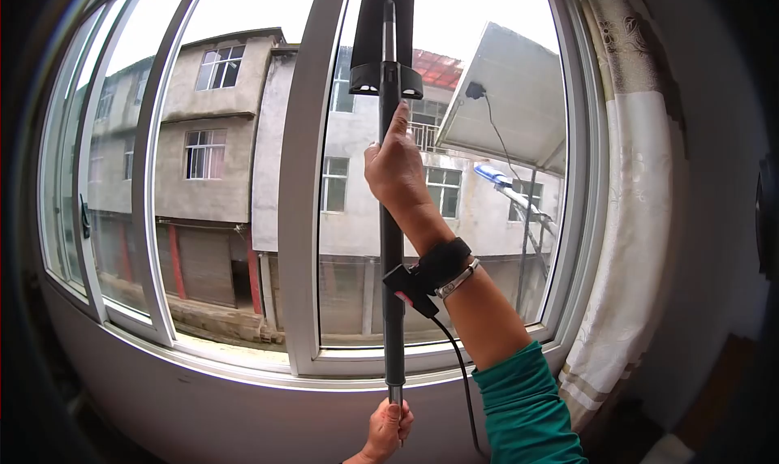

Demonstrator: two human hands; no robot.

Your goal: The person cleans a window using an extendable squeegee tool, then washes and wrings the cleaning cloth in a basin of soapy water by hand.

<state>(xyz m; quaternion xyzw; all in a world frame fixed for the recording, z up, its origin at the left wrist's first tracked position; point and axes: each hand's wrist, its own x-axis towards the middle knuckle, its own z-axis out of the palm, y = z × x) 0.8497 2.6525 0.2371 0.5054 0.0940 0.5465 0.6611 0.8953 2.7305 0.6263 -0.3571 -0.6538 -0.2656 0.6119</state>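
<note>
from my remote post i look through the head-worn camera, indoors and facing a window (300,221), its wide view dark-rimmed, the right hand (398,170) and left hand (385,431) near, the buildings (211,111) outside farther off.

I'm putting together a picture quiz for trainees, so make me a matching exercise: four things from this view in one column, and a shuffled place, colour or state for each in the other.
Things:
1. left hand
2. right hand
3. curtain
4. sleeve

Descriptions:
A. green
B. higher up on the pole, index finger pointing up
C. hanging to the right of the window
D. closed around the lower, shiny part of the pole

Right pairs: 1-D, 2-B, 3-C, 4-A
</note>
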